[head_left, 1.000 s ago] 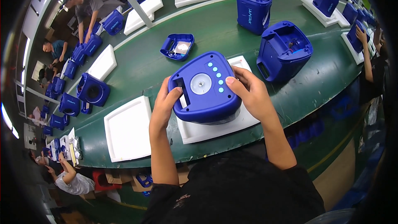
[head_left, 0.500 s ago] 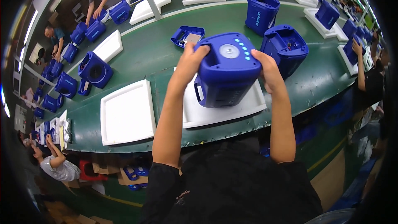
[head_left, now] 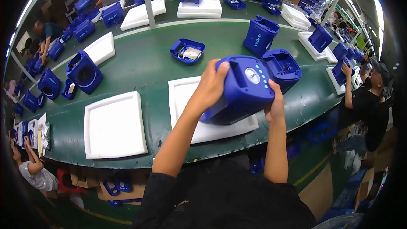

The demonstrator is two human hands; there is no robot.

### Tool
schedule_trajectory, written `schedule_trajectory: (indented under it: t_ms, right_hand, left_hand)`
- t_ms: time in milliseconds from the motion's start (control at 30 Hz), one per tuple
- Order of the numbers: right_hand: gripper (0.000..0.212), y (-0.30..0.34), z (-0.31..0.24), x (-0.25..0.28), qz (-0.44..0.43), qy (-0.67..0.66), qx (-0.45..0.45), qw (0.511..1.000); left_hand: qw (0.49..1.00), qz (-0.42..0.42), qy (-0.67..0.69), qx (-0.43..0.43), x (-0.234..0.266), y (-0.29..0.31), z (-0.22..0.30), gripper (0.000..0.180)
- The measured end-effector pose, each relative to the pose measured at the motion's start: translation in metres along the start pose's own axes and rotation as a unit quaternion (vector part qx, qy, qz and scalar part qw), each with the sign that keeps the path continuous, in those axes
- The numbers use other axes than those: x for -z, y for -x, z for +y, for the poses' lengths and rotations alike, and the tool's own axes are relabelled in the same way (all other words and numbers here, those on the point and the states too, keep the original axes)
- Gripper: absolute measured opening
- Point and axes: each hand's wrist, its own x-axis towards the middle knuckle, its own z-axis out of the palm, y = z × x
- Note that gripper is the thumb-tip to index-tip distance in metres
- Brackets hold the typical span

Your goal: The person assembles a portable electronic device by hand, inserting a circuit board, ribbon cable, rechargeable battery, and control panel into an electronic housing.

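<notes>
Gripping opposite sides, half-curled left fingers [head_left: 220,72] and right fingers [head_left: 275,94] hold a blue box [head_left: 241,93], likely for balance; beneath them, a white tray [head_left: 181,95] probably offers padding.

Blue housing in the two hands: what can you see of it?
The blue housing looks like moulded plastic, boxy with rounded corners. Its upper face carries a pale round disc and a row of five light-blue dots. It is held tilted over the white tray; whether they touch is unclear. The left hand grips its left side, the right hand its right side.
</notes>
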Motion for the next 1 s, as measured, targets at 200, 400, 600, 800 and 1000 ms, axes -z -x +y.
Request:
schedule_trajectory:
  t_ms: [200, 400, 600, 800, 1000]
  right_hand:
    - [0.044, -0.034, 0.018, -0.099, -0.130, 0.057, 0.008, 0.990]
    - [0.047, -0.108, 0.056, -0.255, -0.218, 0.141, -0.007, 0.966]
    - [0.052, -0.214, 0.138, -0.360, -0.161, 0.201, 0.032, 0.966]
    - [0.069, -0.228, 0.195, -0.428, -0.108, 0.315, 0.074, 0.940]
    - [0.080, -0.287, 0.198, -0.403, -0.190, 0.412, 0.084, 0.887]
  left_hand:
    - [0.980, 0.134, 0.147, -0.021, 0.098, 0.025, -0.023, 0.068]
    - [0.851, 0.499, 0.113, -0.121, 0.180, 0.055, -0.057, 0.033]
    - [0.923, 0.382, -0.032, -0.007, 0.129, 0.100, -0.126, 0.022]
    - [0.940, 0.154, -0.291, -0.088, 0.084, 0.080, -0.140, 0.026]
    - [0.908, 0.095, -0.407, -0.036, 0.067, 0.061, -0.156, 0.035]
